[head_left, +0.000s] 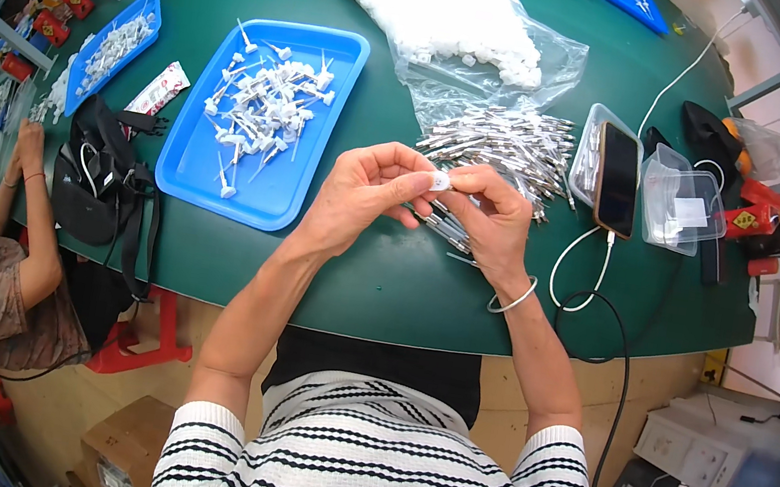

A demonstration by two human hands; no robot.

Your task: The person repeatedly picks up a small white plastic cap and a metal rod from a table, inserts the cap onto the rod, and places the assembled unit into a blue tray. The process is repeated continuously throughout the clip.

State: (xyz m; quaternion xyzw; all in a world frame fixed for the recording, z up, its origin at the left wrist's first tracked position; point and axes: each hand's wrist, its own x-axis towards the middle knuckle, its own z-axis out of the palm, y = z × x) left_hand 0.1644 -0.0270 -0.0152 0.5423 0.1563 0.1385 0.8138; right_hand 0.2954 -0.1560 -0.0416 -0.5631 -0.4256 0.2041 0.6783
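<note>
My left hand (364,191) pinches a small round white plastic piece (440,181) between thumb and fingertips. The fingers of my right hand (496,221) are closed in a pinch against the piece's right side; what they hold is hidden. Just beyond and beneath my hands lies a heap of thin silver metal rods (515,146), some showing below the right fingers. To the left, a blue tray (184,152) bears many white plastic pieces with thin stems (269,110). A clear bag (553,61) spills loose white plastic pieces (436,3) at the far side.
Right of the rods stand a clear container (592,153), a phone (618,182) with a white cable and another clear box (683,207). A black bag (100,160) and a second blue tray (153,7) lie left, near a seated person (15,288). A black cable (622,399) hangs past my right arm.
</note>
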